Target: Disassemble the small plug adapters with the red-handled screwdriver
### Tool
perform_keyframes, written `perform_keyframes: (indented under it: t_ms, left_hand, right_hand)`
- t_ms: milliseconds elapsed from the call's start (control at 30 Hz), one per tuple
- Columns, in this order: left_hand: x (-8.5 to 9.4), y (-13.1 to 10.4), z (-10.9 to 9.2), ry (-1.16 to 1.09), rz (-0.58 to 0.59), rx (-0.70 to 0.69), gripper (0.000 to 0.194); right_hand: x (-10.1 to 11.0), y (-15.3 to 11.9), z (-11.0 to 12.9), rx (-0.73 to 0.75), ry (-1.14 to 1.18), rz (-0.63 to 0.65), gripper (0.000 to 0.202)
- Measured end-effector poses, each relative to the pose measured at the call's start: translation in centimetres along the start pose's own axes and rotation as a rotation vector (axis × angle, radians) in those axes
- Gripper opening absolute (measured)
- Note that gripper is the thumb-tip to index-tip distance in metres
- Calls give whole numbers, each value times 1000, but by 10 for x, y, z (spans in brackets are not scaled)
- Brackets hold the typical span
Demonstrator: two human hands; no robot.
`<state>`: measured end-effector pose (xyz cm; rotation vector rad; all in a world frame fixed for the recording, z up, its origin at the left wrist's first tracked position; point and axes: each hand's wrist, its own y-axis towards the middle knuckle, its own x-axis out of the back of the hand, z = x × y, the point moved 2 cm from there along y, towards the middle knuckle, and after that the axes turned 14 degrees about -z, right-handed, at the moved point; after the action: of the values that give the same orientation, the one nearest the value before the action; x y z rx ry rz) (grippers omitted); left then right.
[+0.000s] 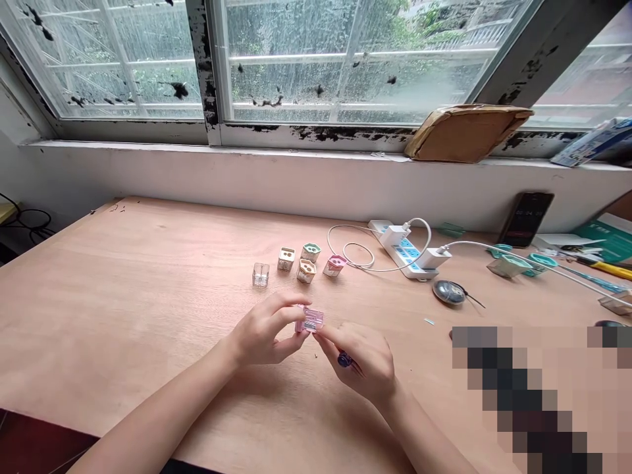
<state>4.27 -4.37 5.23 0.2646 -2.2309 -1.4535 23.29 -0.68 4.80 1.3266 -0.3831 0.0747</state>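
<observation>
My left hand [269, 329] pinches a small translucent pink pencil sharpener [313, 320] between thumb and fingers, its metal blade facing up. My right hand [363, 362] is closed, with its fingertips at the sharpener's near right edge. Out of its curled fingers pokes the dark blue round end [344, 359] of a tool; the rest is hidden. Beyond the hands stand several small two-hole sharpeners: a beige one [286, 259], a green-topped one [311, 252], a brown-topped one [306, 270] and a pink one [334, 265]. Left of them is a clear plastic container [261, 274].
A white power strip [405, 250] with plugged chargers and looping cables lies at the back right. Nearby are a dark oval object [449, 292], green containers [511, 264], a phone [526, 218] leaning on the wall and a yellow cutter [605, 265]. A pixelated patch covers the lower right.
</observation>
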Motion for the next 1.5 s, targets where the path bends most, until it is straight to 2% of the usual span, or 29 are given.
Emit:
perform_keyframes:
  t_ms: [100, 200, 367, 500, 667, 767, 933, 1000, 1133, 1200, 1333, 1500]
  left_hand:
    - [0, 0, 1, 16, -2, -5, 32]
    - [1, 0, 5, 43, 2, 3, 31]
    - [2, -5, 16, 72, -21, 73, 30]
    - [2, -8, 25, 80, -34, 143, 27]
    - [3, -10, 30, 89, -34, 179, 23]
    - [2, -11, 32, 86, -33, 176, 22]
    - [0, -14, 35, 58, -25, 162, 22]
    - [0, -14, 36, 51, -24, 157, 23]
    - [1, -14, 38, 55, -35, 164, 23]
    - [1, -14, 39, 57, -42, 176, 24]
    - [0, -16, 38, 49, -37, 200, 27]
    - [0, -19, 37, 37, -21, 213, 31]
  right_hand:
    - [1, 1, 1, -6, 6, -16, 25]
    - [5, 1, 2, -74, -38, -61, 22]
    - [10, -1, -9, -368, -32, -91, 14]
    - [7, -5, -26, -558, 4, -70, 24]
    - [7, -7, -37, -556, -105, -111, 33]
    - [10, -8, -38, -539, -151, -91, 38]
    - [13, -7, -41, -578, -61, -117, 41]
    - [15, -10, -42, -672, 24, -182, 41]
    - [18, -29, -39, -957, 204, -353, 47]
    - [18, -41, -35, -1087, 261, -391, 51]
    - [14, -53, -28, -1252, 306, -370, 57]
    - [6, -51, -27, -1293, 314, -320, 61]
